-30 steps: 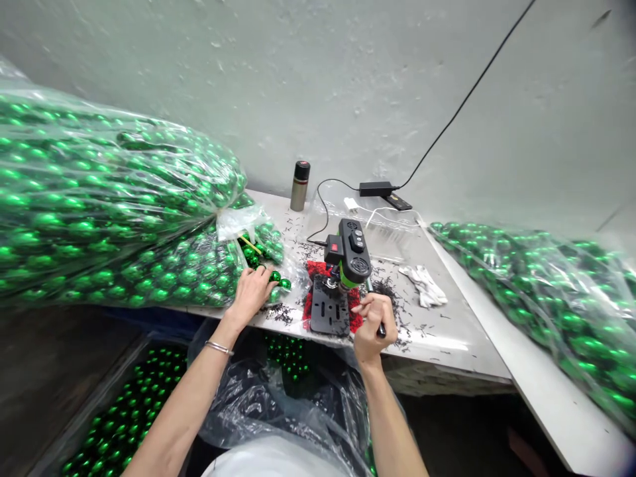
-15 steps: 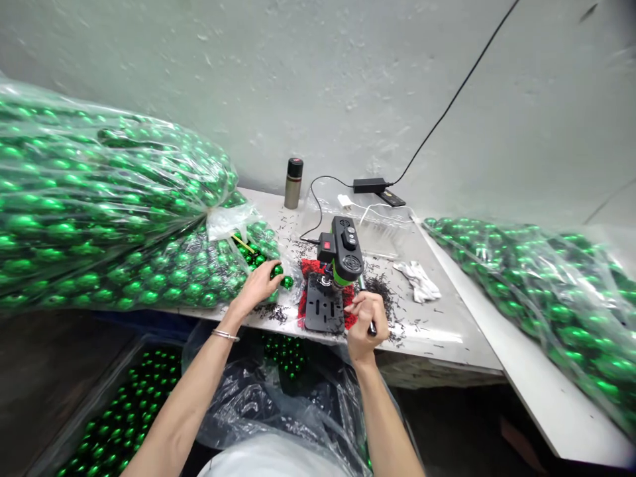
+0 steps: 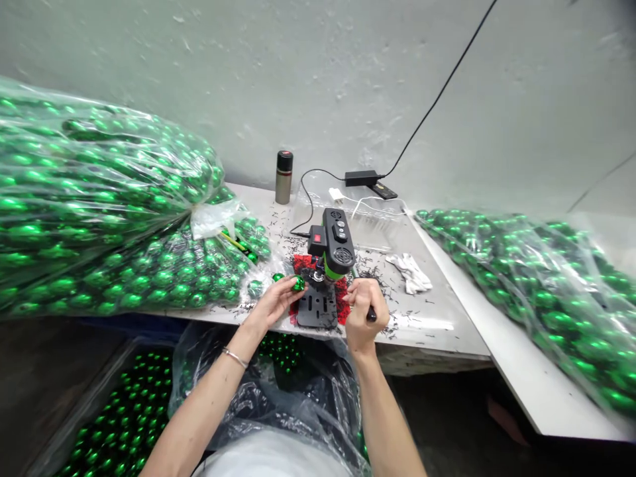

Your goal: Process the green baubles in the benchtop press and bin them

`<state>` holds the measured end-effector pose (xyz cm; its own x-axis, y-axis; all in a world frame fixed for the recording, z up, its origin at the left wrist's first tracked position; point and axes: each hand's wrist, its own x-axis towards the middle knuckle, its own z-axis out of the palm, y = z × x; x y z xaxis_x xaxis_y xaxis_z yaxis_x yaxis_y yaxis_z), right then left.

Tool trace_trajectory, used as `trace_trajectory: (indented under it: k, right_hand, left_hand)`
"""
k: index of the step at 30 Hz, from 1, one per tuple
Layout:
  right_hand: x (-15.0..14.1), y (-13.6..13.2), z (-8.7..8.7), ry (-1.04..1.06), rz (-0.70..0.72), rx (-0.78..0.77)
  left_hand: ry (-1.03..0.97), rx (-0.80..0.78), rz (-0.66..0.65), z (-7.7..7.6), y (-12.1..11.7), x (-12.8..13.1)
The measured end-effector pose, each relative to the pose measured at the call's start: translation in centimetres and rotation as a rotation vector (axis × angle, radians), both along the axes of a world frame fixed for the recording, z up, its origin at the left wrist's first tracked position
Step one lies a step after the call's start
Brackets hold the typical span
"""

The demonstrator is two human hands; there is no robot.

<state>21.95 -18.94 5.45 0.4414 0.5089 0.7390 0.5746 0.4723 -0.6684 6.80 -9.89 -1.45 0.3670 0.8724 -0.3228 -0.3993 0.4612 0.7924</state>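
Between the fingertips of my left hand (image 3: 275, 301) is a shiny green ball (image 3: 298, 283), held at the left edge of the black slotted base plate (image 3: 318, 306). My right hand (image 3: 366, 311) is wrapped round the black-ended lever handle (image 3: 371, 314) of a small bench drill press (image 3: 338, 245). The drill's head stands over the plate, and its tip is partly hidden. Red material (image 3: 342, 301) lies under the plate. More green balls spill from the mouth of a clear plastic bag (image 3: 199, 278), left of my left hand.
Black shavings litter the white table (image 3: 437, 331). A flask (image 3: 284, 177), a power adapter (image 3: 362, 178), a phone (image 3: 382, 191) and a white glove (image 3: 412, 273) lie behind and right. Another bag of green balls (image 3: 536, 285) rests at right. Below are a lined container (image 3: 298, 397) and a crate of balls (image 3: 119, 417).
My left hand has moved right from the bag's mouth to the base plate, bringing a green ball with it. My right hand stays on the lever handle. The view has shifted slightly.
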Motion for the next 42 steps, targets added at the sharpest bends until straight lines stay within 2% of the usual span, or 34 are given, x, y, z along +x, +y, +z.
trace_trajectory:
  k: [3,7,11,15,18,21,26,30,36,42]
  right_hand:
    - [0.0,0.2,1.6,0.004,0.016,-0.005]
    - [0.0,0.3,2.6,-0.002,0.024,-0.025]
    - [0.0,0.1,2.4,-0.015,0.026,-0.021]
    - [0.0,-0.1,1.8,-0.024,0.019,-0.011]
    - [-0.1,-0.2,1.5,-0.034,0.004,-0.018]
    - [-0.1,-0.3,1.2,-0.046,-0.016,-0.008]
    - [-0.1,-0.6,0.0,-0.062,-0.011,-0.009]
    - [0.0,-0.8,-2.5,-0.079,0.014,0.018]
    - [0.5,-0.2,-6.2,-0.221,0.018,0.143]
    - [0.5,0.3,-7.5,-0.204,-0.013,0.158]
  left_hand:
    - [0.130,0.061,0.026,-0.7,-0.5,1.1]
    - [0.362,0.273,0.009,-1.7,-1.2,2.6]
    - [0.585,0.509,-0.018,-2.5,-1.7,3.4]
    - [0.789,0.753,0.009,-3.0,-2.2,3.6]
    - [0.847,0.921,0.032,-3.5,-2.4,3.7]
    - [0.870,1.021,0.044,-3.9,-2.4,3.6]
    - [0.892,1.086,0.019,-4.1,-2.4,3.5]
    - [0.897,1.076,0.010,-4.0,-2.4,3.5]
    - [0.900,1.060,0.000,-4.0,-2.5,3.5]
    - [0.896,1.068,-0.003,-3.9,-2.4,3.6]
